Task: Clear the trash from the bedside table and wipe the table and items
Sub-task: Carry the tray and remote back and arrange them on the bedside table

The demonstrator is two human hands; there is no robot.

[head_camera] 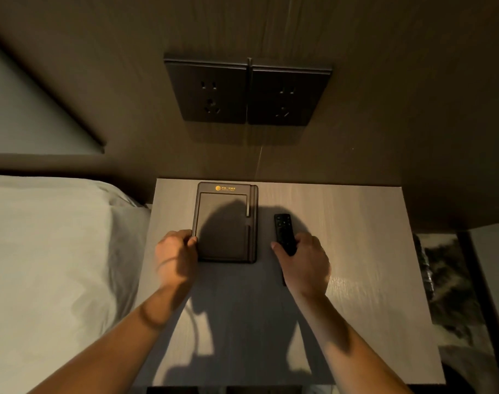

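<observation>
Bedside table: the pale wood-grain rectangular table top (356, 251) stood between the white-sheeted bed (43, 251) on the left and a dark patterned floor on the right; no trash or cloth showed on it.
Wall: two dark square socket plates (246, 93) sat side by side on the brown panel above the table's far edge.
Pad holder: the dark brown leather-look rectangular notepad tray (227, 223) lay flat at the table's far left-centre, its long axis running away from the person, gold logo at the far end.
Remote: the slim black plastic remote control (283, 231) lay just right of the tray and parallel to it, apart from it, button end pointing toward the wall.
Left hand: the left hand (175, 255) was at the tray's near-left edge, fingertips curled onto the rim, seeming to pinch or steady it.
Right hand: the right hand (305, 258) was closed around the remote's near half, thumb on its left side.
Key relation: each hand was already at the near end of its own item, so neither needed to cross over.
Judgement: both items looked ready to be lifted or straightened; whether the remote was clear of the surface could not be told.
</observation>
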